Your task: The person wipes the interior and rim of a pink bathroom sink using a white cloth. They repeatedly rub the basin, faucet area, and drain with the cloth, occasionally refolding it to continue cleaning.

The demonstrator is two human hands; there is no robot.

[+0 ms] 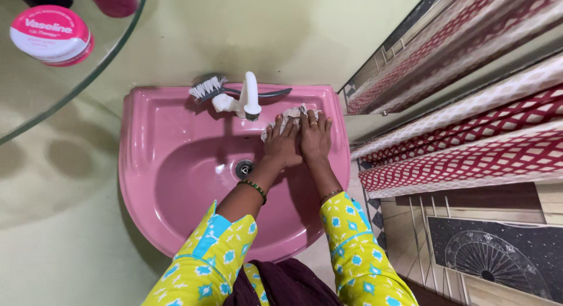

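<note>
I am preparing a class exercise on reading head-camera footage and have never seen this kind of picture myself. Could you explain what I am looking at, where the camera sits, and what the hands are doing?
There is no machine here. The single picture comes from a camera worn on a person's head, looking straight down, so the two arms in yellow patterned sleeves are the wearer's own.

Below them is a pink washbasin fixed to a pale green wall, with a drain in its bowl and a white tap at the back. A brush with white bristles lies on the rim behind the tap.

The left hand and right hand lie side by side, both pressing a crumpled pale cloth against the back rim of the basin, right of the tap.

At top left, a glass shelf carries a small pink and white tin.
</note>
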